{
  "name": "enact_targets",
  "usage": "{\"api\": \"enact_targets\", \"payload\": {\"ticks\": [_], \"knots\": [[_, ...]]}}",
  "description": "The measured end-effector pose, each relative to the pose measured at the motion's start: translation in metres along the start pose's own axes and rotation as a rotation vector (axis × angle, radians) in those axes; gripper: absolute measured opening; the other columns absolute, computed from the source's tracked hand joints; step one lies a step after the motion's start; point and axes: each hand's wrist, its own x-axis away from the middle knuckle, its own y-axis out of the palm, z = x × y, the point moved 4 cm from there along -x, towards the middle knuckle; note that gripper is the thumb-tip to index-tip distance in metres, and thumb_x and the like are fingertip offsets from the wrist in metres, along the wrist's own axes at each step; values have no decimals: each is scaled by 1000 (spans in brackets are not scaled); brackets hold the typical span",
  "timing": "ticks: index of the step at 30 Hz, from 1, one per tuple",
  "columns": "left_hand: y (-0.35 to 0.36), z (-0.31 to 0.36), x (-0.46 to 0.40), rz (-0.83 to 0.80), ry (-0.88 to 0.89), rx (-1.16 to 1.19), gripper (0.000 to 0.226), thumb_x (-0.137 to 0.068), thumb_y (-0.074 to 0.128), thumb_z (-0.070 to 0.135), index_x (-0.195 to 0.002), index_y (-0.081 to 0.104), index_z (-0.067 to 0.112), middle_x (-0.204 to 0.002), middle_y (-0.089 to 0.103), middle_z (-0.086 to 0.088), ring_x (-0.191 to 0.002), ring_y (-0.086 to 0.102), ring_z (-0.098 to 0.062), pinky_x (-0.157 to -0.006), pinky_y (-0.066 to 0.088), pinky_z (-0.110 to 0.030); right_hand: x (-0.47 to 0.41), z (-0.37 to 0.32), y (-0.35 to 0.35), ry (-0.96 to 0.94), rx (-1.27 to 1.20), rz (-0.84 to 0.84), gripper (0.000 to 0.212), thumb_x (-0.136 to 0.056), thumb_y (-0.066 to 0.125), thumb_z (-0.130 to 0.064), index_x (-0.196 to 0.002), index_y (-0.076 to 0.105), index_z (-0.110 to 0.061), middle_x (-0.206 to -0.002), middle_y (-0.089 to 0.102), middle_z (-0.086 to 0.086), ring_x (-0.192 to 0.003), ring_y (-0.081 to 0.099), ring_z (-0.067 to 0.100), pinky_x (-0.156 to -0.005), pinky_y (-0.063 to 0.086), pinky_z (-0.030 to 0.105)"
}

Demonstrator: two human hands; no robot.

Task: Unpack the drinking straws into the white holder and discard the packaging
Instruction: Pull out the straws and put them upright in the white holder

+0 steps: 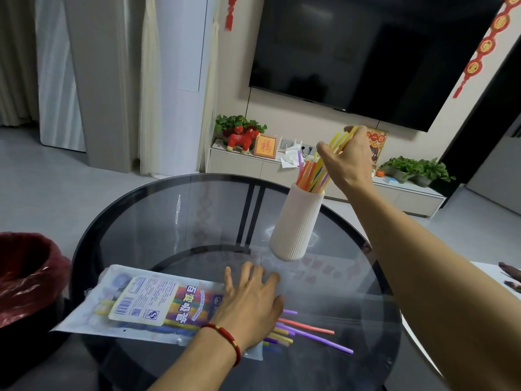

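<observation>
Head camera, looking down over a round table [158, 221] of dark smoked glass, smooth and glossy with a black rim. Standing on its far right part is the white holder [296, 224], a tall ribbed cylinder with a matte finish, its long axis upright and appearing to lean right towards the top in this wide-angle view. Above its mouth, the right hand [345, 158] is pinched shut around a bundle of straws [317, 172]: thin plastic tubes in yellow, orange and purple, their lower ends down inside the holder, their tops fanning up and to the right past the fingers.

Near side now. The left hand [248, 303], a red cord bracelet at the wrist, lies flat with fingers spread, gripping nothing, pressing on the right end of the packaging [146, 303]. That is a crinkly translucent plastic bag with a printed paper label, lying flat, long axis running left to right. From under the palm, loose straws [307, 328] in purple, coral and yellow stick out of its open end, pointing right across the glass.

At the left edge, beside the table, sits a bin [25, 277] lined with shiny red plastic.
</observation>
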Motion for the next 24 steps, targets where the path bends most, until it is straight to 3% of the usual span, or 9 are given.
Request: {"api": "enact_targets", "payload": {"ticks": [2, 6, 9, 12, 13, 16, 17, 21, 24], "knots": [[0, -1, -1, 5, 1, 1, 43, -103, 35, 43, -142, 36, 27, -149, 34, -3, -148, 10, -25, -120, 0, -64, 2, -5, 0, -48, -78, -16, 67, -90, 74, -31, -144, 38, -12, -134, 55, 14, -114, 58, 26, -92, 51, 37], [1, -3, -1, 5, 1, 10, 44, -102, 36, 43, -143, 35, 27, -150, 34, -2, -148, 10, -24, -120, 2, -63, 8, -6, 10, -117, -9, -218, 47, -107, 53, -24, -151, 41, -12, -148, 53, 17, -131, 56, 30, -110, 46, 45], [0, -2, 0, 13, 9, 17, 43, -102, 36, 42, -143, 35, 27, -149, 34, -2, -148, 11, -25, -121, 2, -62, 12, -5, 15, -85, -55, -307, 47, -109, 46, -28, -148, 46, -3, -146, 56, 20, -131, 57, 33, -110, 47, 46], [0, -2, 0, 17, 17, 7, 43, -102, 37, 41, -142, 36, 26, -148, 36, -3, -147, 12, -25, -120, 3, -63, 12, -10, 4, -142, -57, -116, 51, -105, 52, -27, -152, 40, -10, -151, 51, 18, -130, 54, 28, -104, 42, 37], [0, -3, 0, 15, 17, 3, 43, -102, 37, 41, -142, 36, 26, -148, 36, -3, -147, 12, -25, -120, 3, -63, 13, -11, 5, -197, -34, -145, 48, -106, 50, -26, -151, 42, -11, -150, 52, 19, -128, 55, 28, -102, 41, 36], [0, -4, 0, -1, 16, -9, 42, -101, 37, 41, -141, 37, 25, -147, 36, -4, -146, 13, -26, -120, 3, -63, 21, -6, 18, -319, 99, -451, 43, -110, 38, -28, -140, 54, -2, -142, 60, 26, -123, 62, 37, -103, 51, 48], [-1, -5, 0, -4, 14, -10, 42, -101, 37, 41, -140, 38, 25, -147, 37, -4, -146, 14, -26, -120, 3, -64, 22, -3, 20, -317, 92, -454, 44, -109, 38, -25, -144, 52, -3, -144, 58, 26, -124, 61, 38, -102, 50, 46], [-1, -6, 1, 2, 10, -26, 42, -101, 36, 41, -140, 38, 25, -144, 38, -3, -144, 16, -25, -119, 5, -64, 14, -7, 15, -333, 13, -207, 65, -102, 49, -14, -162, 24, -18, -160, 41, 21, -128, 52, 29, -98, 43, 43], [0, -8, 2, -16, 8, -33, 44, -101, 36, 41, -142, 37, 25, -146, 38, -3, -145, 15, -25, -119, 6, -64, 13, -11, 17, -411, 93, -136, 71, -99, 47, -1, -163, 23, -19, -164, 33, 19, -129, 53, 33, -93, 48, 41]]}}
